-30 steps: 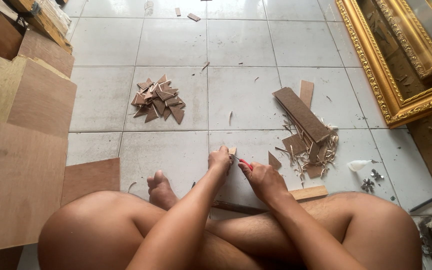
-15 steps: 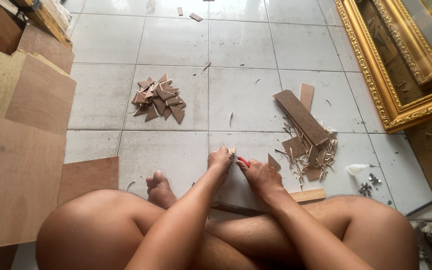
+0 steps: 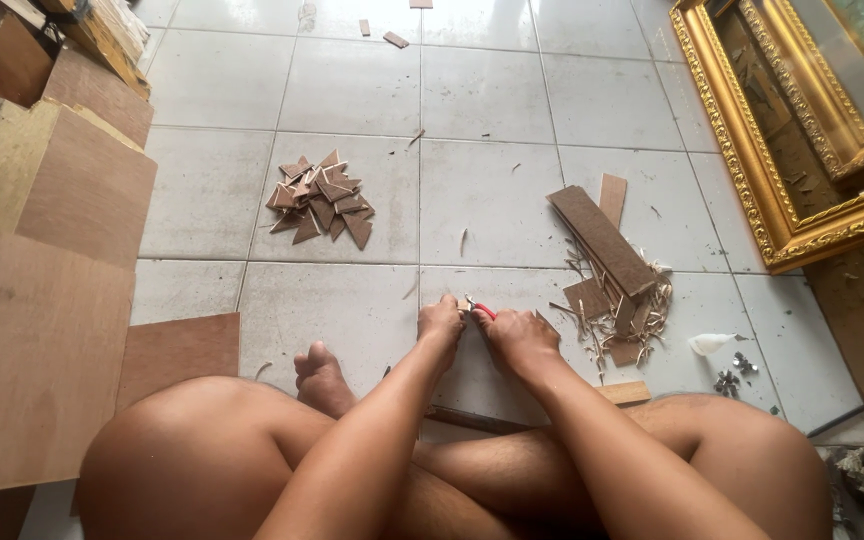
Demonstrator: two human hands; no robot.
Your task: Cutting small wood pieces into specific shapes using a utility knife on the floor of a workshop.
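Pale floor tiles, a person sitting cross-legged at work on them.
Left hand and right hand meet low on the floor, the right's grip closed on a red-handled tool; what the left holds cannot be told. Wood triangles lie ahead, strips and shavings just right, boards left, gilt frames far right.

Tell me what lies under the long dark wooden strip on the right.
Under the long dark strip show lighter wood offcuts and thin pale shavings on the tiled floor. Whatever sits directly beneath its middle is covered.
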